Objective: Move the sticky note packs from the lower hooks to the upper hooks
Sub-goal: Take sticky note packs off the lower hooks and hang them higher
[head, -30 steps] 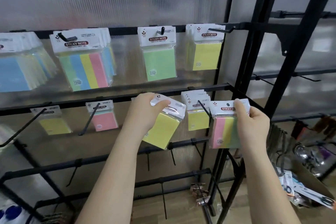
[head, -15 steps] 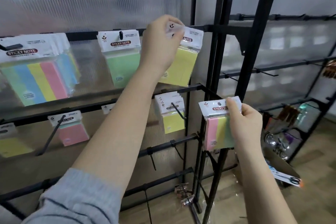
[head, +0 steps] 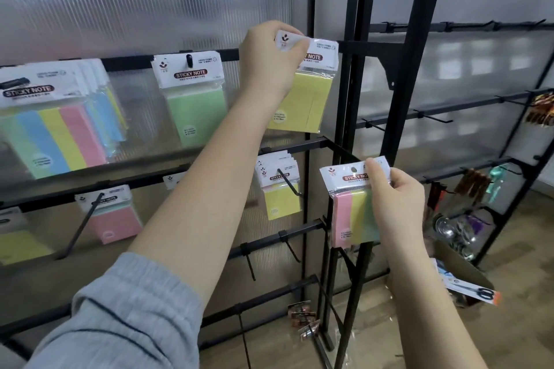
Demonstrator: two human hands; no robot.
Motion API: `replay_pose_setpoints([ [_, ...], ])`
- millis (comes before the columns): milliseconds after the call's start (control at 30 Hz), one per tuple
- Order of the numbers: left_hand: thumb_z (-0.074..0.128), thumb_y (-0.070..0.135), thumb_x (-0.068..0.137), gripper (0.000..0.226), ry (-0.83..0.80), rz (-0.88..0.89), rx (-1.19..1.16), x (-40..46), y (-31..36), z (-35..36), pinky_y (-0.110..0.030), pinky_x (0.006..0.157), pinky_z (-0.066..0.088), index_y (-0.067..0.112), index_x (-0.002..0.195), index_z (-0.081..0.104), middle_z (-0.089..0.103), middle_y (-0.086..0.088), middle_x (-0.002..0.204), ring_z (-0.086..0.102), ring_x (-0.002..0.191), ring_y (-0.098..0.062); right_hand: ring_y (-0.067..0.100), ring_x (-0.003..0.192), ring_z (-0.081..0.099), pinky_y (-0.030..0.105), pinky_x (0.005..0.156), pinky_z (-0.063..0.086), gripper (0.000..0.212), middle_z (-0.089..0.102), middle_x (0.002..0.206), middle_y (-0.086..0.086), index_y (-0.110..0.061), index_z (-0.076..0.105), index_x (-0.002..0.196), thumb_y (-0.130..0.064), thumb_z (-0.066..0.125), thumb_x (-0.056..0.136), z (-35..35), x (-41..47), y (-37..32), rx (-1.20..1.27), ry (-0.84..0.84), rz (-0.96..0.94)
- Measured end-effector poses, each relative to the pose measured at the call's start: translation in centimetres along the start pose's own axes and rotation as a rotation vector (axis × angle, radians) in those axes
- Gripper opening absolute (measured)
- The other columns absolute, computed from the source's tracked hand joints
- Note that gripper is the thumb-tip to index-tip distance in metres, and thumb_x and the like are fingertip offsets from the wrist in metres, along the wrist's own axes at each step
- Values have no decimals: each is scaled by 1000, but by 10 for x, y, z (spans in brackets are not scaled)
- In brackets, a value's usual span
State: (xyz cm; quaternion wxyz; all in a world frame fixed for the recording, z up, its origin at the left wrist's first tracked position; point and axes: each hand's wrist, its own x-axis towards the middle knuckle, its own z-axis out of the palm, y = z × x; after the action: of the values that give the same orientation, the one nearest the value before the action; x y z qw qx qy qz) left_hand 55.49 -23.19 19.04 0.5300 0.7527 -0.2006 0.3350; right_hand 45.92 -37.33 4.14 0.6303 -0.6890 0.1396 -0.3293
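Left hand (head: 269, 60) pinches yellow pack (head: 302, 99) header at upper rail, hook hidden; right hand (head: 395, 204) grips striped pack (head: 349, 213), centre-right.

This looks like a stationery shop display: a black metal rack (head: 398, 117) backed by ribbed translucent panels carries rows of peg hooks hung with retail-packaged sticky note packs (head: 192, 99), while right of the rack more hooks hold other packaged goods (head: 476, 181) above a wooden floor.
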Motion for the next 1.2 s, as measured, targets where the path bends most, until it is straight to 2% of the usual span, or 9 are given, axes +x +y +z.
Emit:
replay_pose_setpoints([
  [167,67,17,84,5,-10,-50,14,-2,2,1,-20,64,47,18,79,66,61,13,72,59,72,-8,10,53,40,12,40,25,48,50,65,13,13,48,73,-30,55,93,0,-2,0,18,-14,-2],
  [300,62,23,90,14,-28,-98,18,-2,3,3,-20,75,47,15,95,72,68,5,90,62,90,-11,4,43,39,11,40,27,43,52,62,9,6,51,71,-30,55,93,0,-4,-2,24,-20,3],
  [400,58,22,92,20,-47,-118,18,-3,5,5,-17,76,41,13,105,72,69,4,100,59,95,-9,7,49,43,16,43,30,45,55,64,11,8,50,72,-32,56,93,-1,-4,-2,25,-30,13],
  [533,58,16,89,13,-81,-145,-58,-4,7,3,-22,64,39,18,85,70,61,0,75,53,72,-11,16,58,40,17,44,27,50,50,67,14,13,47,74,-33,56,92,-3,-1,-2,16,-34,6],
  [600,58,16,88,13,-99,-183,-65,-2,7,2,-22,63,39,18,83,69,62,-2,73,53,69,-13,13,56,38,15,42,25,49,48,65,12,12,47,71,-32,57,91,-3,1,-3,21,-40,4],
  [733,59,20,91,21,-114,-258,-18,6,-4,2,-23,76,49,11,106,72,71,0,95,65,93,-14,3,45,34,11,39,24,40,47,61,8,1,50,67,-29,56,92,-2,5,-4,25,-78,-4],
  [867,58,25,93,23,-56,-191,141,15,-16,7,-16,75,39,15,110,71,69,2,110,60,100,-11,8,53,41,12,41,27,47,54,63,9,12,50,73,-30,57,92,-1,11,-4,19,-123,-5],
  [1067,64,26,89,18,98,-226,250,30,-31,16,-17,67,35,16,99,74,71,4,97,57,84,-7,15,58,37,25,51,28,41,45,62,9,0,48,65,-30,57,92,-4,22,-8,1,-177,-10],
  [1200,66,27,86,19,145,-281,326,35,-37,15,-17,64,35,16,99,74,71,2,99,60,87,-9,15,60,36,22,48,26,49,45,65,10,11,46,70,-31,55,92,-6,27,-10,8,-202,-29],
])
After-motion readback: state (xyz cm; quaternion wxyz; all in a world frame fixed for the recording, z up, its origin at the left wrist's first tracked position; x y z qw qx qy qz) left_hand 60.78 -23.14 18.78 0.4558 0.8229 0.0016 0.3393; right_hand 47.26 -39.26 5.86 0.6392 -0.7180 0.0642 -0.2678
